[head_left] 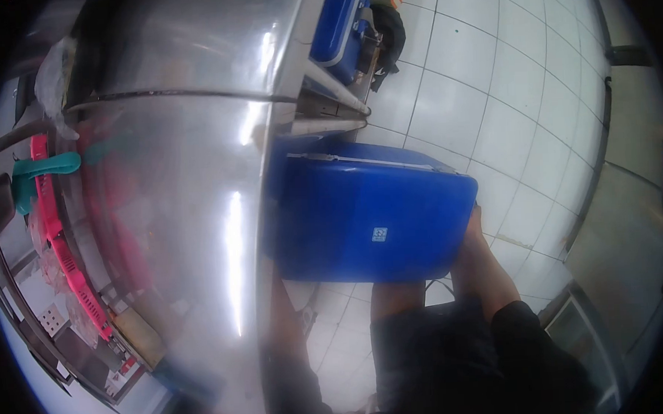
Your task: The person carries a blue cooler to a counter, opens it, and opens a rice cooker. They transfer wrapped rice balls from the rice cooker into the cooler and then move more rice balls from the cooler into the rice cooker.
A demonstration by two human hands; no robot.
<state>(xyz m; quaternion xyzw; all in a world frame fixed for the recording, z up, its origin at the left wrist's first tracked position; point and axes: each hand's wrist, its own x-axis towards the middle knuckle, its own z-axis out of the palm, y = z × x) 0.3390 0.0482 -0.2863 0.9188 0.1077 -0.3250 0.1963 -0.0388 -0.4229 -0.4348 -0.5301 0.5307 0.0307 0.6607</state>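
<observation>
Blue box [369,220]: sits just off the middle of the view, toward 4 o'clock, between the steel counter's edge and the person's right arm, over the thighs; what bears its weight from below cannot be seen.
Long axis: runs from 9 o'clock to 3 o'clock, across the person's body, the two short ends facing the counter and the right arm.
Facing: the broad plain side with a small pale label [379,234] looks up at the camera — the long light seam [374,161] lies along the 12 o'clock edge.
Right hand [476,217]: against the box's 3 o'clock end, mostly hidden; whether the fingers clasp or merely press flat, I cannot tell.
Left hand: out of sight by the 8 o'clock corner, where the left forearm [286,331] leads; its grip cannot be told.
Steel counter [177,228]: shiny, filling 9 o'clock, a dark joint across it toward 11.
Pink basket [66,259]: at the counter's far side, 9 o'clock, a teal handle [59,163] beside it.
Floor [520,117]: white square tiles, widest toward 1 o'clock.
Second blue box [338,25]: at 12 o'clock — a black bag [391,38] beside it.
</observation>
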